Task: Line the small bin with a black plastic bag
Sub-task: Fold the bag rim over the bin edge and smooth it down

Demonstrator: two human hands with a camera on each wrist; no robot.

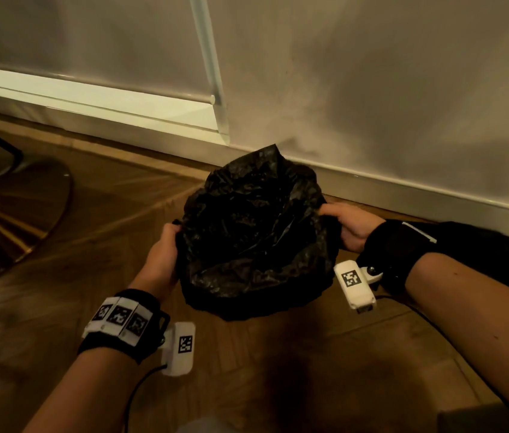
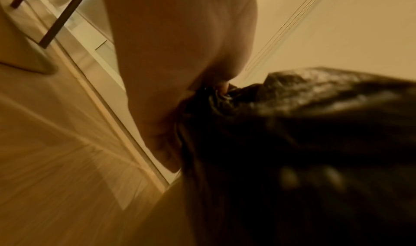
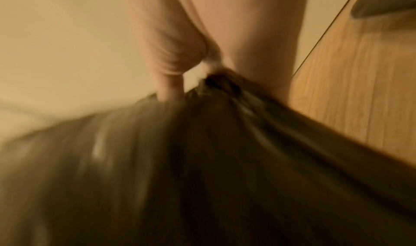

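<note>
A crinkled black plastic bag [image 1: 254, 239] stands open-mouthed on the wooden floor close to the wall, spread over what lies beneath, so the small bin itself is hidden. My left hand [image 1: 165, 248] grips the bag's left edge, fingers curled into the plastic. My right hand [image 1: 345, 223] pinches its right edge. In the left wrist view, the left hand [image 2: 180, 82] bunches the black bag [image 2: 292, 143] between thumb and fingers. The blurred right wrist view has the right hand [image 3: 202, 66] gathering the black bag [image 3: 180, 169] into a fold.
A pale wall with a white skirting board [image 1: 418, 192] runs just behind the bag. A glass panel [image 1: 212, 73] stands at the back left. A gold round base [image 1: 13, 214] of some furniture sits on the floor to the left. Camera cables trail from both wrists.
</note>
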